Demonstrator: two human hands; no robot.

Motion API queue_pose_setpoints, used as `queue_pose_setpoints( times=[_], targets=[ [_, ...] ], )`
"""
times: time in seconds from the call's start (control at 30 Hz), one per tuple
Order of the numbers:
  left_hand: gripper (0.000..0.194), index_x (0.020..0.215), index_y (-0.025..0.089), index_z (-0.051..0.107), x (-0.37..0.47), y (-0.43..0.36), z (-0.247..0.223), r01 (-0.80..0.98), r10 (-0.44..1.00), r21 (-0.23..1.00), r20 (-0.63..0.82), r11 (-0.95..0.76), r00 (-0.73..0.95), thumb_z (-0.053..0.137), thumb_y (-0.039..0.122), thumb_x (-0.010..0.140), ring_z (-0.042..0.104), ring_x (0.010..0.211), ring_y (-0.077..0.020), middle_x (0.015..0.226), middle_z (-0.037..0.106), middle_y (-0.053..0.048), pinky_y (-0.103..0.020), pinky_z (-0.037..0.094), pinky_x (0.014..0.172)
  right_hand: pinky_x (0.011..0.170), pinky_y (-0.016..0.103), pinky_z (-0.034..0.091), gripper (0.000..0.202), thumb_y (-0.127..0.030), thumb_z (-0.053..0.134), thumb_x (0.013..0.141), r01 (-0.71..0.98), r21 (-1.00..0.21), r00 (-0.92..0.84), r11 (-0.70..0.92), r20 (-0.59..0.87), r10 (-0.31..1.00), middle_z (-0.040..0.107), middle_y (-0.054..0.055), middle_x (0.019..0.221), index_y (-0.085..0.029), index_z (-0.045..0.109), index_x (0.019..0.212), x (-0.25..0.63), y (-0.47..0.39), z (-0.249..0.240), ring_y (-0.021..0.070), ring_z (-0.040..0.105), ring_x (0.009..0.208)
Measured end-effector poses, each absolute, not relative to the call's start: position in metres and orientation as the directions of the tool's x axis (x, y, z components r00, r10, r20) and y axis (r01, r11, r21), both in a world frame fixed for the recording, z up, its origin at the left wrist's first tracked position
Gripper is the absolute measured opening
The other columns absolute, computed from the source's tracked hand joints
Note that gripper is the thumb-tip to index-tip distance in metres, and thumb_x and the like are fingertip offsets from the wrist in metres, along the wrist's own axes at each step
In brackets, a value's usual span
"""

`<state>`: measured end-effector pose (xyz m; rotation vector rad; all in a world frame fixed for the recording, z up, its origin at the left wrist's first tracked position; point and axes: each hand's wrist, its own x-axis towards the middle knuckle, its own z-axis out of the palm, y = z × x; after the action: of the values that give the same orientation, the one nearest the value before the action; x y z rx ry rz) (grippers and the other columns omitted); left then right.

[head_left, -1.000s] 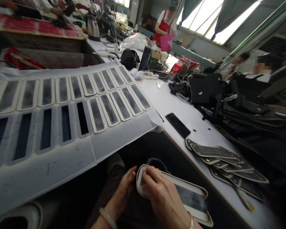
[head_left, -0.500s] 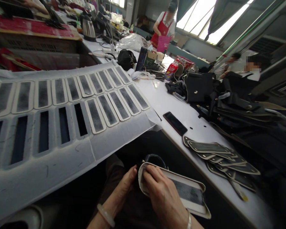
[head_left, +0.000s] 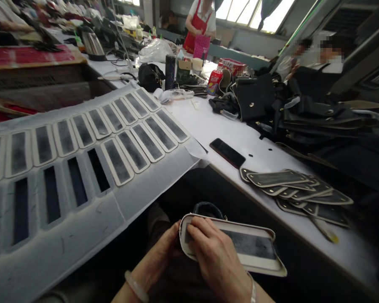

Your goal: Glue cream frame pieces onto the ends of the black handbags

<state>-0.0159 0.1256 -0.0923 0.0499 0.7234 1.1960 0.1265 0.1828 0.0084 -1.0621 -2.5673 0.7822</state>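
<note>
Head camera: the rimmed panel (head_left: 252, 246) is near, apart from the slanting near edge of the desk (head_left: 185, 115), with a dark gap between. Its left end lies between the left hand (head_left: 158, 252), thumb by the rim, and the right hand (head_left: 216, 248), fingers bunched against its inner face. I can't tell whether either grip pinches it; much is hidden. Left, flat pieces (head_left: 116, 162) lie in rows on a grey sheet (head_left: 91, 235). Right, dark strips (head_left: 274, 179) overlap close to the desk edge, a phone (head_left: 227, 152) just beside. Far off stands a green box (head_left: 183, 71), its contents too small to tell.
</note>
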Motion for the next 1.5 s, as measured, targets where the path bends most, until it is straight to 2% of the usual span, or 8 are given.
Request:
queue_pose_setpoints(
  times=[0.13,0.23,0.37,0.5,0.8,1.1,1.3,1.5],
  targets=[
    [0.046,0.109,0.017,0.074,-0.023,0.124,-0.092,-0.783,0.812,0.375,-0.52,0.497,0.266,0.073,0.052,0.079,0.05,0.125,-0.034,0.123,0.065,-0.012,-0.049,0.032,0.113,0.096,0.038,0.05,0.028,-0.003,0.05,0.087,0.563,-0.655,-0.653,0.504,0.023,0.757,0.064,0.004,0.117,-0.022,0.063,0.105,0.13,0.183,0.01,0.0222,0.057,0.105],
    [0.047,0.109,0.017,0.074,-0.027,0.124,-0.088,-0.777,0.783,0.343,-0.551,0.528,0.289,0.076,0.051,0.077,0.055,0.117,-0.028,0.121,0.067,-0.011,-0.04,0.039,0.107,0.094,0.038,0.05,0.028,-0.005,0.056,0.084,0.563,-0.697,-0.621,0.444,-0.002,0.784,0.064,0.002,0.115,-0.023,0.063,0.105,0.13,0.184,0.011,0.0222,0.057,0.104],
    [0.037,0.102,0.019,0.076,-0.031,0.131,-0.072,-0.743,0.783,0.38,-0.543,0.551,0.303,0.078,0.046,0.076,0.062,0.1,-0.0199,0.105,0.073,-0.007,-0.03,0.048,0.09,0.094,0.04,0.05,0.026,-0.008,0.062,0.082,0.569,-0.702,-0.598,0.429,0.005,0.801,0.065,0.002,0.116,-0.023,0.063,0.103,0.13,0.183,0.004,0.0237,0.057,0.105],
    [0.034,0.106,0.021,0.075,-0.033,0.136,-0.059,-0.706,0.796,0.441,-0.527,0.555,0.296,0.077,0.041,0.079,0.063,0.09,-0.0155,0.102,0.072,-0.004,-0.025,0.049,0.08,0.094,0.041,0.05,0.028,-0.008,0.065,0.081,0.568,-0.679,-0.585,0.465,0.064,0.808,0.065,0.003,0.118,-0.022,0.062,0.105,0.129,0.181,-0.006,0.0253,0.057,0.106],
    [0.044,0.103,0.016,0.076,-0.031,0.132,-0.062,-0.694,0.728,0.374,-0.607,0.616,0.319,0.076,0.052,0.077,0.06,0.105,-0.0217,0.099,0.073,-0.008,-0.032,0.042,0.098,0.086,0.04,0.053,0.027,-0.008,0.068,0.08,0.543,-0.66,-0.586,0.519,0.146,0.797,0.067,0.004,0.113,-0.021,0.064,0.104,0.129,0.182,-0.007,0.0258,0.061,0.098],
    [0.043,0.091,0.016,0.078,-0.027,0.137,-0.047,-0.688,0.707,0.37,-0.642,0.625,0.298,0.08,0.054,0.07,0.062,0.084,-0.0175,0.085,0.073,-0.006,-0.029,0.046,0.084,0.078,0.04,0.055,0.029,-0.005,0.075,0.074,0.558,-0.636,-0.592,0.534,0.146,0.793,0.068,0.004,0.105,-0.019,0.065,0.097,0.125,0.184,-0.003,0.0262,0.062,0.091],
    [0.058,0.11,0.015,0.073,-0.026,0.135,-0.05,-0.683,0.69,0.366,-0.667,0.632,0.28,0.081,0.054,0.068,0.063,0.096,-0.0224,0.09,0.073,-0.008,-0.032,0.046,0.091,0.078,0.041,0.054,0.026,-0.006,0.075,0.075,0.567,-0.631,-0.598,0.53,0.127,0.791,0.068,0.003,0.103,-0.02,0.064,0.094,0.125,0.183,-0.004,0.0262,0.061,0.092],
    [0.049,0.111,0.016,0.072,-0.022,0.136,-0.046,-0.701,0.735,0.401,-0.627,0.589,0.259,0.078,0.049,0.075,0.063,0.092,-0.0196,0.089,0.071,-0.006,-0.029,0.048,0.085,0.082,0.041,0.054,0.03,-0.003,0.073,0.074,0.578,-0.635,-0.596,0.513,0.102,0.797,0.067,0.002,0.106,-0.02,0.063,0.096,0.125,0.182,-0.004,0.026,0.06,0.095]
  ],
)
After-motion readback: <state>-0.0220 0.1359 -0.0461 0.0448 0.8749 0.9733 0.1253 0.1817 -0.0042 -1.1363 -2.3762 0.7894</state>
